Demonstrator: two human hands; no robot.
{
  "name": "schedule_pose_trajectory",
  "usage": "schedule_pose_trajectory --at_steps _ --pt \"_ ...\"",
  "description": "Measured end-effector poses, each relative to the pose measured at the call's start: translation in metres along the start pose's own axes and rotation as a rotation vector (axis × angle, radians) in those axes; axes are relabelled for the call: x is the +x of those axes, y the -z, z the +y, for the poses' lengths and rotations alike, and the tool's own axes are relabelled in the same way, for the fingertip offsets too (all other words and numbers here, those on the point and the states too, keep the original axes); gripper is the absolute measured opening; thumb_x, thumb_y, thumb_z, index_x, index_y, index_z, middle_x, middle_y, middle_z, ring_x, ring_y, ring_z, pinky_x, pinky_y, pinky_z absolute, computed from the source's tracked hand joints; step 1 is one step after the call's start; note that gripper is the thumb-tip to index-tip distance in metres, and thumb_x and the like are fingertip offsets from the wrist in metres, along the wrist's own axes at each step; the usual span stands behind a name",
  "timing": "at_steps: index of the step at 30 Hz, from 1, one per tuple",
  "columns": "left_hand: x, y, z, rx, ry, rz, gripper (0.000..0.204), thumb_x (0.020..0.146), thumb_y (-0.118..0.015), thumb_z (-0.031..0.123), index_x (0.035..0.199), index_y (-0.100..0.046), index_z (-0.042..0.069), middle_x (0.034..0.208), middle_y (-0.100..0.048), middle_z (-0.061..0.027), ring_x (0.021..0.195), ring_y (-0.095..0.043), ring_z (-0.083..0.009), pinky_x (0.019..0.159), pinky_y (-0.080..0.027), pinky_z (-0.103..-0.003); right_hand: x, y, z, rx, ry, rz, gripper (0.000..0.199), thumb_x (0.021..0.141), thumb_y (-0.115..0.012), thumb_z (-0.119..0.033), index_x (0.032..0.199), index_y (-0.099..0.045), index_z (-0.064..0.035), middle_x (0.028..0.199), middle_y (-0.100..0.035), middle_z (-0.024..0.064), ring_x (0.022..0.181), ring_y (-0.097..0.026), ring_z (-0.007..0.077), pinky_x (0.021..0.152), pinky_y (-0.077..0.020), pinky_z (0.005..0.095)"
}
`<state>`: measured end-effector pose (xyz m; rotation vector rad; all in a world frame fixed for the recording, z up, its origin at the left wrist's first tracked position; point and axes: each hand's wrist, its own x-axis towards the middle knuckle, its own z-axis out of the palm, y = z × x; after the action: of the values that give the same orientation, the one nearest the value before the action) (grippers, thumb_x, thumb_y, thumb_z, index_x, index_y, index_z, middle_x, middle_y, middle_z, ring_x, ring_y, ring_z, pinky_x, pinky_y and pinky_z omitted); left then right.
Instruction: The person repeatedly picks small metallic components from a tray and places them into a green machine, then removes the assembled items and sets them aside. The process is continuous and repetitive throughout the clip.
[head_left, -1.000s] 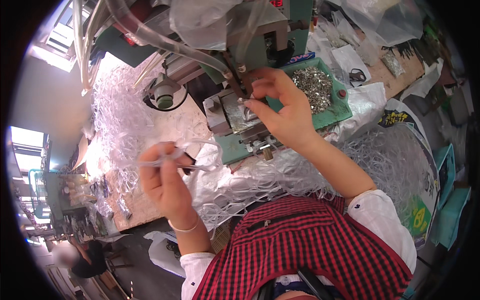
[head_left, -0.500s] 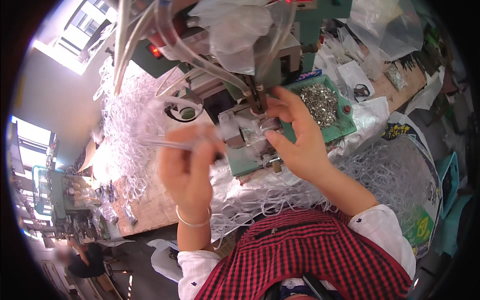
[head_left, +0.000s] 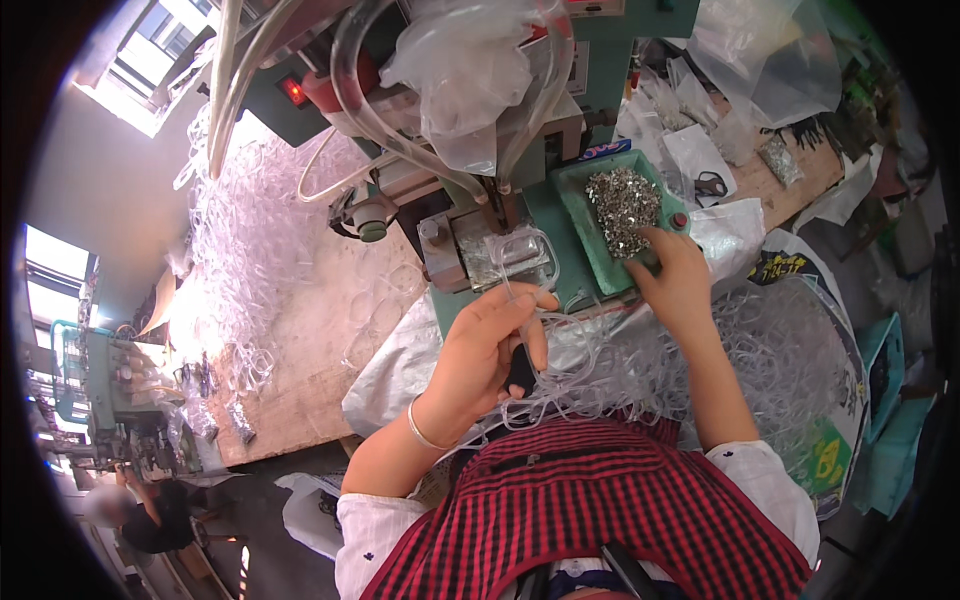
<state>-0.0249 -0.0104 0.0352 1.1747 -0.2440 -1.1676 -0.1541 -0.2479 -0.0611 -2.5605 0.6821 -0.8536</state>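
Two hands in play here: left hand (head_left: 490,345) is pinched closed on at least one clear plastic loop (head_left: 556,262), which sticks up in front of one metal plate (head_left: 478,262), plus one black thing (head_left: 521,370) by the fingers. Right hand (head_left: 680,275) has thumb and index parted at one pile of metal bits (head_left: 622,200), way too many to count, in one green tray (head_left: 579,208), can't tell if it's touching any

Clear strap loop (head_left: 556,258), heaped silvery pieces (head_left: 626,208)
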Motion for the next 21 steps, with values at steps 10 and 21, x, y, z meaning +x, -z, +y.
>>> schedule_pose_trajectory --at_steps 10,21 --pt "-0.038 0.044 -0.059 0.104 -0.151 0.205 0.032 0.110 -0.047 0.028 0.117 -0.060 0.000 0.076 -0.066 -0.0085 0.062 -0.056 -0.0093 0.055 -0.043 -0.019 0.043 -0.052 -0.013 -0.116 0.333 0.053 0.013 0.078 -0.072 -0.013 0.091 -0.069 -0.0109 0.100 -0.065 0.0071 0.104 -0.062 0.0306 0.075 -0.0482 0.0458" --pt "-0.047 0.184 0.022 1.104 -0.870 0.999 0.008 0.093 -0.070 0.009 0.099 -0.071 0.004 0.084 -0.069 -0.0092 0.073 -0.065 -0.0187 0.067 -0.051 -0.030 0.061 -0.051 -0.012 0.170 0.180 0.172 0.014 0.086 -0.070 -0.005 0.100 -0.076 -0.0052 0.092 -0.073 0.0120 0.090 -0.069 0.0321 0.080 -0.0532 0.0392"
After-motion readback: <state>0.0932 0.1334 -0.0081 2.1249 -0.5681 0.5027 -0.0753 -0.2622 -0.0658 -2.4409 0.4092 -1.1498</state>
